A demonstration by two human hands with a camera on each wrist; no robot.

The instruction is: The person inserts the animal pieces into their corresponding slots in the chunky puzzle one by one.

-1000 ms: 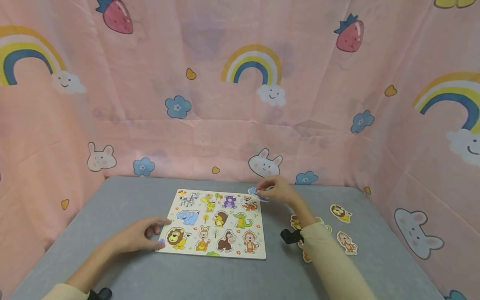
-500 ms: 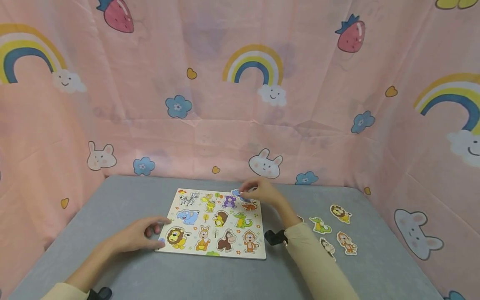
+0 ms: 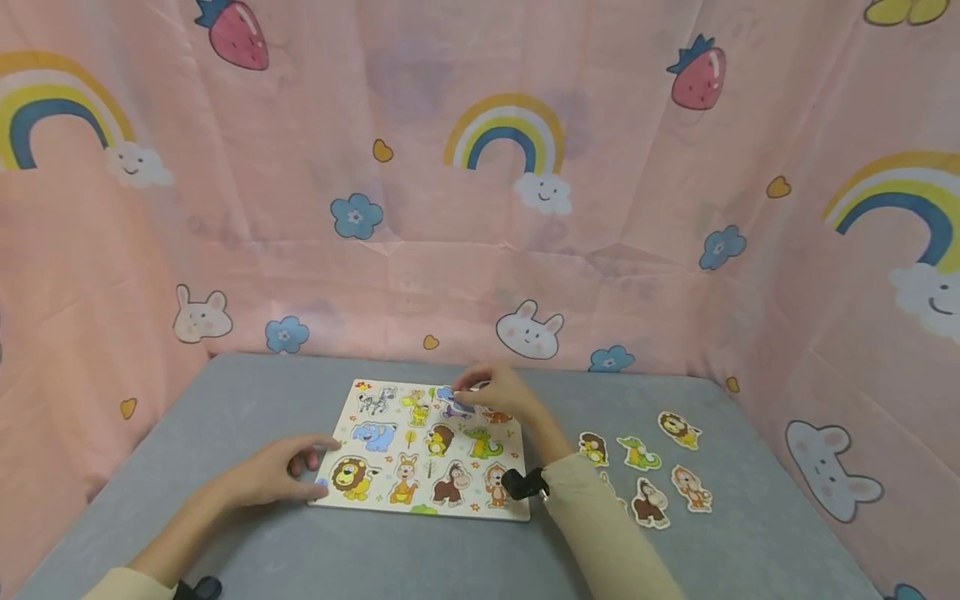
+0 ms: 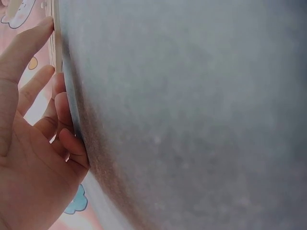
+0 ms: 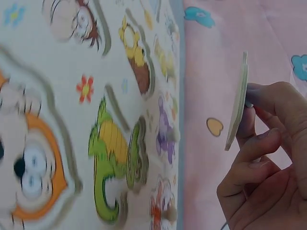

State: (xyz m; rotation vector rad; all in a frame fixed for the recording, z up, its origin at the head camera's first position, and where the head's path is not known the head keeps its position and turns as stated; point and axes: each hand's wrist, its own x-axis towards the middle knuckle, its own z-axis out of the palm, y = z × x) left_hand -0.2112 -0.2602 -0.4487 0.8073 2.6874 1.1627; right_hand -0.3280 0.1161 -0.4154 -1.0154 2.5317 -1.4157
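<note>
now, right fingers (image 5: pixel 276 96) pinching blue piece (image 5: pixel 237 105), over board (image 3: pixel 460 442), bear (image 5: pixel 164 130) inset

The pink backdrop (image 3: pixel 450 275) filling the upper frame is printed with red strawberries, blue flowers and rainbows banded orange, white, yellow and blue. The surface (image 3: pixel 300 558) is grey. At lower centre, the cream-white puzzle board (image 3: pixel 424 492) bears multicoloured animals; the held puzzle piece (image 3: pixel 444 392) is blue, its edge pale. Lower right, the crocodile piece (image 3: pixel 639 453) is green and yellow.
</note>
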